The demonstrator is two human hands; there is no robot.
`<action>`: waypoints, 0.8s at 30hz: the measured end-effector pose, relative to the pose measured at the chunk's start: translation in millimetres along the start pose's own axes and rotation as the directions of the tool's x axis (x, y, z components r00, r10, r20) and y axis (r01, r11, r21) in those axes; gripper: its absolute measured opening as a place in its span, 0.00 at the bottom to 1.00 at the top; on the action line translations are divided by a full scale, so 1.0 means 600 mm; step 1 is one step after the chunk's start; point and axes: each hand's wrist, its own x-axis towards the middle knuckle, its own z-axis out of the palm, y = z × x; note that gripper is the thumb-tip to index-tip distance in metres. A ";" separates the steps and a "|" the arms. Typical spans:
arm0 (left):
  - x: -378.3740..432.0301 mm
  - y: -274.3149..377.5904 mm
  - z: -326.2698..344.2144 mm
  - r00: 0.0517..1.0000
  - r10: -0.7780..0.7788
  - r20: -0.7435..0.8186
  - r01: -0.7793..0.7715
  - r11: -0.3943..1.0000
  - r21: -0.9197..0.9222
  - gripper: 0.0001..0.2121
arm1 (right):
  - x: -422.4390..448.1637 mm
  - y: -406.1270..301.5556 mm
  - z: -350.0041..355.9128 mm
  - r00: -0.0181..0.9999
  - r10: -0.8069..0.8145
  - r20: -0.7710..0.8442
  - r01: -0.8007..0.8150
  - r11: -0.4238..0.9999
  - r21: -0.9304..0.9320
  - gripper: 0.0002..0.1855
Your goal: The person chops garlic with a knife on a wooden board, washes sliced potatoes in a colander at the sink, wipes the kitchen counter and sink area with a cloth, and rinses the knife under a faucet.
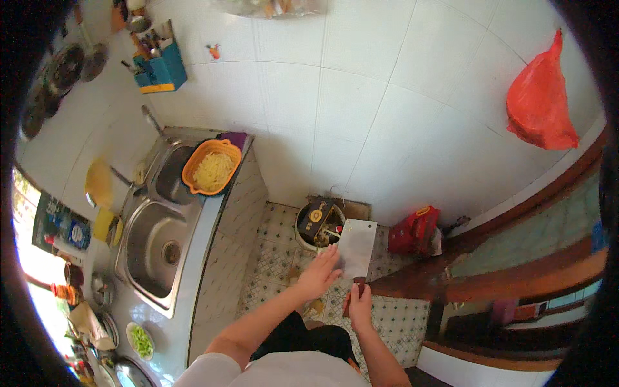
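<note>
My right hand (361,305) grips the brown handle of a cleaver (359,246), its broad steel blade pointing away from me. Against the left edge of the blade lies my left hand (320,272), fingers stretched out and grasping nothing. Small pale bits cling to the blade near its upper left corner. Beyond the blade, on the floor, stands a waste bin (301,237) holding a dark printed box (316,215) and other refuse.
Left of me runs a counter with a double steel sink (152,251). An orange basket (191,181) of pale shreds rests over the far basin. A bowl of chopped greens (141,341) sits nearer. A red bag (411,234) stands by the wall, beside a wooden door frame (483,285).
</note>
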 end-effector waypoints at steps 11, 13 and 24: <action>0.297 -0.163 0.118 0.992 -0.110 0.069 0.126 0.948 -0.291 0.31 | 0.176 -0.027 0.066 0.995 0.060 -0.078 -0.076 0.971 -0.228 0.09; 0.330 -0.199 0.128 0.974 -0.192 0.123 0.225 0.902 -0.369 0.29 | 0.199 -0.036 0.074 0.994 0.072 -0.080 -0.089 0.968 -0.235 0.09; 0.391 -0.300 0.143 0.870 -0.397 0.293 0.489 0.606 -0.627 0.30 | 0.281 0.047 0.058 0.979 -0.063 -0.196 -0.036 0.887 -0.461 0.13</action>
